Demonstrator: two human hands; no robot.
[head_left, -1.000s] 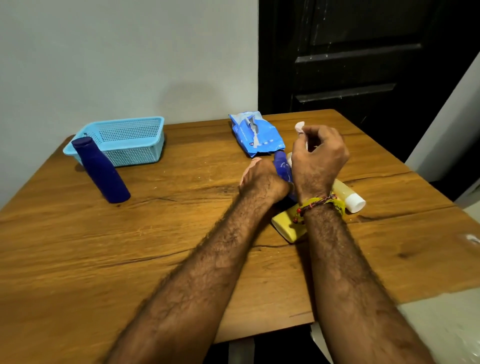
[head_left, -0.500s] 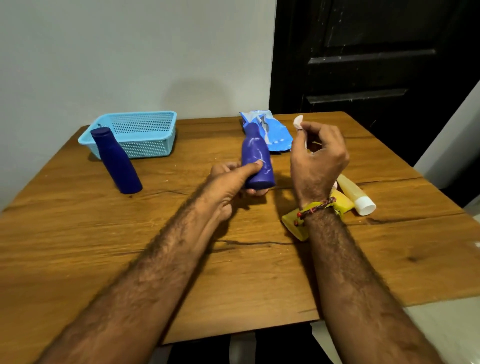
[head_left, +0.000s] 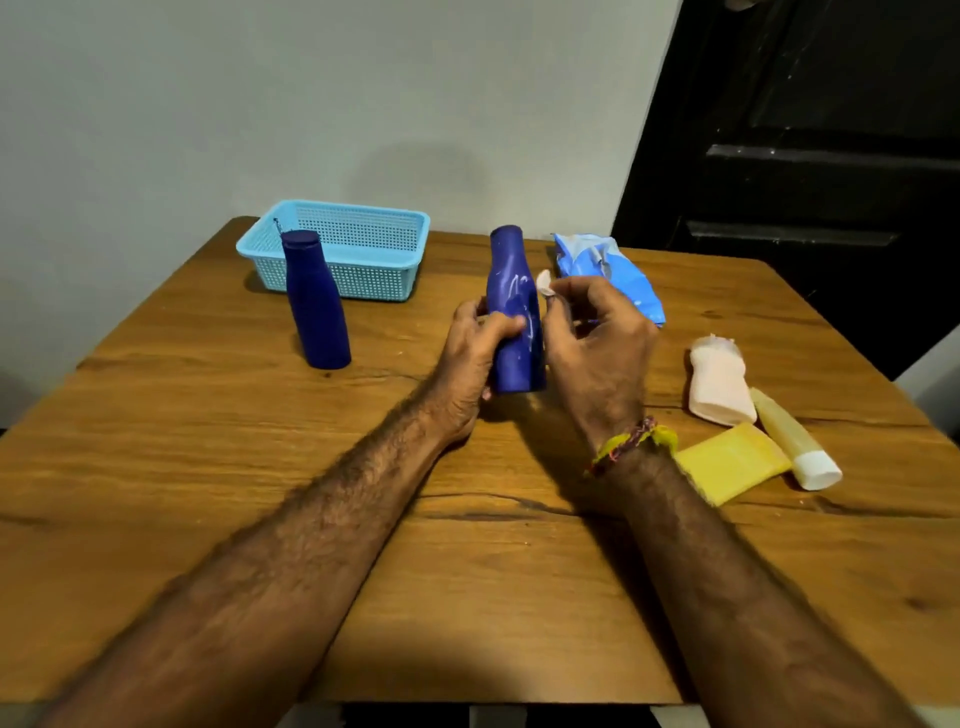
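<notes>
My left hand (head_left: 470, 358) grips a dark blue bottle (head_left: 514, 317) upright above the middle of the wooden table (head_left: 208, 493); the bottle shows pale smears on its side. My right hand (head_left: 597, 348) is right beside the bottle and pinches a small white wad (head_left: 544, 283) between thumb and fingertips, close to the bottle's upper body. A second dark blue bottle (head_left: 314, 301) stands alone to the left, in front of a light blue plastic basket (head_left: 337, 249).
A blue wipes packet (head_left: 608, 275) lies behind my right hand. To the right lie a pale pink bottle (head_left: 719, 382), a yellow bar (head_left: 732, 462) and a yellowish tube with a white cap (head_left: 795, 441). A dark door is at the back right.
My left hand has lifted the blue bottle off the table and stood it upright. My right hand with the white wad has come in beside it.
</notes>
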